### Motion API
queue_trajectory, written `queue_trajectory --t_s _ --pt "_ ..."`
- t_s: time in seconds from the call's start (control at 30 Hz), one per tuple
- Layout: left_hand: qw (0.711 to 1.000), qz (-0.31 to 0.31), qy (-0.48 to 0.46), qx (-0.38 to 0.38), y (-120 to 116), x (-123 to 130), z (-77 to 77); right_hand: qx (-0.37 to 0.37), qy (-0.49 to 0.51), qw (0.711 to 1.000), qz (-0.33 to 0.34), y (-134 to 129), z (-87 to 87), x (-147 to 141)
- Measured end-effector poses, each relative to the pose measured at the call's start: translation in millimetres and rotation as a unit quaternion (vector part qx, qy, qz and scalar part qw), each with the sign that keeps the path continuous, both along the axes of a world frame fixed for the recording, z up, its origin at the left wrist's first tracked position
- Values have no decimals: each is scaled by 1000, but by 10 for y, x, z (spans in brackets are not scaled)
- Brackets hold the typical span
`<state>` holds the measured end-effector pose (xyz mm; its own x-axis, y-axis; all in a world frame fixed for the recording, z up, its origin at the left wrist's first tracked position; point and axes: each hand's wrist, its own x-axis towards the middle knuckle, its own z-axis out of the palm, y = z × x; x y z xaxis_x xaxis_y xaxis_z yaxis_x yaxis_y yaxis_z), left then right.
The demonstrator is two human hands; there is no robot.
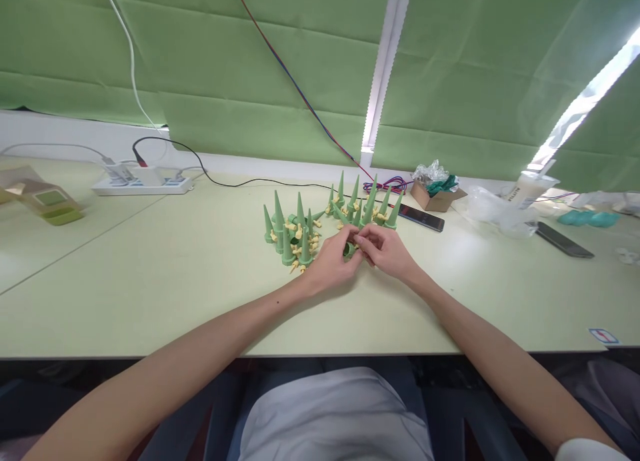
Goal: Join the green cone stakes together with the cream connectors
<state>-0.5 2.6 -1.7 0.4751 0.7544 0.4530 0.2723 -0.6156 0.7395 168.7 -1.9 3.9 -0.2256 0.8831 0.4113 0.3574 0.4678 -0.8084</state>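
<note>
My left hand (336, 256) is closed around a green plastic cone (349, 250), whose round hollow base faces me. Meeting it from the other side, my right hand (386, 249) pinches at the cone with thumb and forefinger. A bit of a small yellow piece shows at those fingertips; most of it is hidden. To the left of my hands a cluster of green cones (278, 221) stands upright, with small yellow pieces (299, 233) among them. Just behind my hands is a second group of cones (371, 204), also mixed with yellow pieces.
A phone (423, 217) lies right of the cones, near a small cardboard box (435, 198) holding crumpled wrapping. Farther right are a white cup (527, 188), a plastic bag and another dark phone (564, 240). A power strip (143, 184) and cardboard packaging (53, 201) sit at left.
</note>
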Motion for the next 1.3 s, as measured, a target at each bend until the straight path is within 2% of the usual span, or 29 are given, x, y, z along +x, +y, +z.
queue_trajectory --t_s 0.23,1.3 --pt "1000 1 14 0 -1 -4 11 8 -38 999 -4 2 12 13" --pt "1000 6 21 8 -3 -7 1 9 -69 998 -9 4 3 26"
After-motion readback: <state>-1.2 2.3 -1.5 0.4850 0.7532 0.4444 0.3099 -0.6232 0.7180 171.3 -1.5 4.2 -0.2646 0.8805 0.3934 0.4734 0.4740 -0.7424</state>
